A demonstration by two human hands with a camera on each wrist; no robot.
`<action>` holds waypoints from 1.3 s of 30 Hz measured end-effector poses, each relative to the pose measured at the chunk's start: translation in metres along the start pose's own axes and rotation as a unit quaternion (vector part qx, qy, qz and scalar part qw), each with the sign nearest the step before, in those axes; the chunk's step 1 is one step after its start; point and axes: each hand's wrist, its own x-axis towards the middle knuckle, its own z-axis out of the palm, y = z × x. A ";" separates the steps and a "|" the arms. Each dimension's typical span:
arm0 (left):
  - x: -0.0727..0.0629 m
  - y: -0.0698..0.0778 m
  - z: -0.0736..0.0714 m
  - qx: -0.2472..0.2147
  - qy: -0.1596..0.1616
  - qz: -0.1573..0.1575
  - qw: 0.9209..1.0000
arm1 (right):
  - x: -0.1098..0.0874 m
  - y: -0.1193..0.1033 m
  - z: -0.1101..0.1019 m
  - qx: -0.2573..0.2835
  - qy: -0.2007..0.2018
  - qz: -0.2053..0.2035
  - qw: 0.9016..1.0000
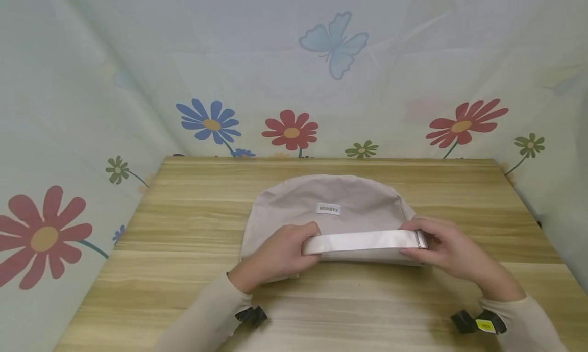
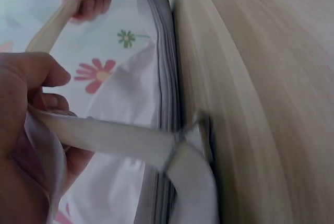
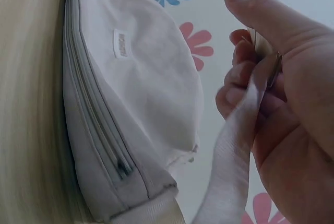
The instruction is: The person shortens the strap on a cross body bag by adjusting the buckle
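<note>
A pale pink fabric bag (image 1: 285, 209) with a small "FASHION" label (image 1: 328, 209) lies on the table, its curved side toward the back. Its webbing strap (image 1: 363, 241) is stretched between both hands above the bag's near part. The left hand (image 1: 287, 247) grips the strap at its left end. At the other end, the right hand (image 1: 452, 247) pinches it between thumb and fingers, beside a metal slider (image 1: 420, 239). A zipper (image 3: 96, 109) along the bag's straight edge shows in the right wrist view. Another slider (image 2: 175, 151) sits on the strap in the left wrist view.
The wood-grain table (image 1: 193, 204) extends around the bag on all sides. A pale cloth backdrop (image 1: 257, 51) printed with flowers and a butterfly rises at the back and both sides. Each wrist carries a black strap mount (image 1: 478, 322).
</note>
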 end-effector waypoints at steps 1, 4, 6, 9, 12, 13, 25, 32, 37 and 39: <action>-0.003 -0.001 -0.002 0.000 -0.003 0.000 1.000 | -0.001 0.000 -0.001 0.006 0.001 -0.001 1.000; -0.011 -0.007 -0.010 -0.013 -0.011 0.003 1.000 | -0.005 0.002 -0.006 0.019 -0.001 0.001 1.000; -0.016 -0.011 -0.014 -0.027 -0.016 0.011 0.999 | -0.007 0.003 -0.009 0.030 -0.005 0.001 1.000; -0.024 -0.019 -0.020 -0.062 -0.020 0.029 0.997 | -0.010 0.006 -0.014 0.037 -0.009 -0.006 0.999; -0.031 -0.026 -0.026 -0.109 -0.021 0.053 0.992 | -0.013 0.008 -0.020 0.039 -0.006 -0.015 0.999; -0.033 -0.028 -0.028 -0.128 -0.022 0.058 0.990 | -0.015 0.009 -0.022 0.037 -0.004 -0.016 0.999; -0.061 -0.050 -0.056 -0.160 0.031 0.087 0.983 | -0.029 0.012 -0.043 0.008 -0.004 -0.014 1.000; -0.077 -0.057 -0.066 -0.126 0.051 0.035 0.990 | -0.032 0.014 -0.047 -0.031 -0.015 -0.013 0.999; -0.085 -0.064 -0.071 -0.108 0.074 0.040 0.991 | -0.035 0.019 -0.049 -0.070 -0.021 0.001 0.997; -0.088 -0.068 -0.073 -0.106 0.083 0.048 0.990 | -0.037 0.022 -0.051 -0.084 -0.018 0.004 0.996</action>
